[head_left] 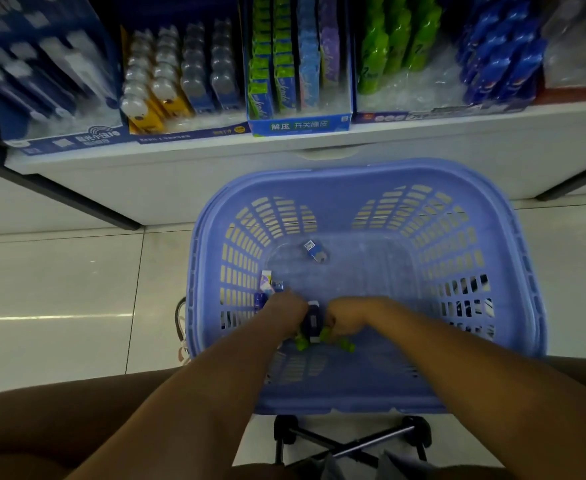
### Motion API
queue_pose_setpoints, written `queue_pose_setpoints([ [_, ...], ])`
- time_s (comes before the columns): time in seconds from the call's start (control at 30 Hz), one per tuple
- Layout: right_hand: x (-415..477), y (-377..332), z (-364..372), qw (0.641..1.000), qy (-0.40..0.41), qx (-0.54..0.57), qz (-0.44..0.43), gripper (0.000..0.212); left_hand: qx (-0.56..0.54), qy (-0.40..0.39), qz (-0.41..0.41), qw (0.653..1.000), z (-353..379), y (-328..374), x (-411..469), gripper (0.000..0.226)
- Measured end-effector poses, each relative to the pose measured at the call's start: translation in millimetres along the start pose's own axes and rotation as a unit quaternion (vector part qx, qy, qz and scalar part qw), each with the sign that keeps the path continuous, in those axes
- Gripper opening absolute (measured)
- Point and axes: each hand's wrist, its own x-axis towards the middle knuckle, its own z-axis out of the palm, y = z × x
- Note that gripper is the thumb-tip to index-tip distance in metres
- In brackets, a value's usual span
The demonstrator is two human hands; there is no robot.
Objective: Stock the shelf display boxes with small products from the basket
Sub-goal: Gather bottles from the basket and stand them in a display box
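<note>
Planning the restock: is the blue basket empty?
No: a blue pack lies on the basket floor, with more packs near its left wall.

The basket (364, 188) is standing open at the top. Its floor is lying bare toward the far-right corner and along the right wall, with only one small blue packet (314, 250) sitting toward the far-left corner. Along the near edge the left grip (286, 311) and right grip (348, 318) are crowding a dark blue packet (311, 322) and some green pieces (347, 346), while more packets (267, 287) are blocking the left wall. Beyond the basket, display boxes (298, 126) are filling the shelf's (457, 150) front edge side by side.
</note>
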Motion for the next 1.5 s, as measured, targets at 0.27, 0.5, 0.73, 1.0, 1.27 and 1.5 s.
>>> queue_pose_setpoints([
  [0.27,-57.0,50.8,-56.2,0.955,0.057,0.290,0.020,0.033,-0.118,-0.027,-0.001,0.993,-10.1,-6.7,-6.1,0.015],
  [0.5,-129.0,35.1,-101.3,0.885,0.257,0.383,-0.064,0.030,-0.505,0.106,-0.005,0.857,-59.8,-22.8,-30.6,0.023],
  [0.73,-188.1,1.1,-130.8,0.815,0.390,0.401,-0.151,0.032,-0.740,0.241,0.126,0.616,-132.8,-20.1,-95.5,0.022],
  [1.0,-247.6,-7.0,-190.8,0.723,0.626,0.252,-0.145,0.022,-0.793,0.325,0.233,0.459,-175.2,-13.0,-136.4,0.023],
  [1.27,-217.5,4.5,-250.7,0.755,0.642,0.122,-0.054,0.034,-0.803,0.340,0.195,0.449,-182.7,1.0,-124.6,0.022],
  [1.5,-213.1,4.0,-265.9,0.806,0.588,0.071,-0.002,0.045,-0.808,0.335,0.194,0.444,-186.1,-2.7,-112.4,0.023],
])
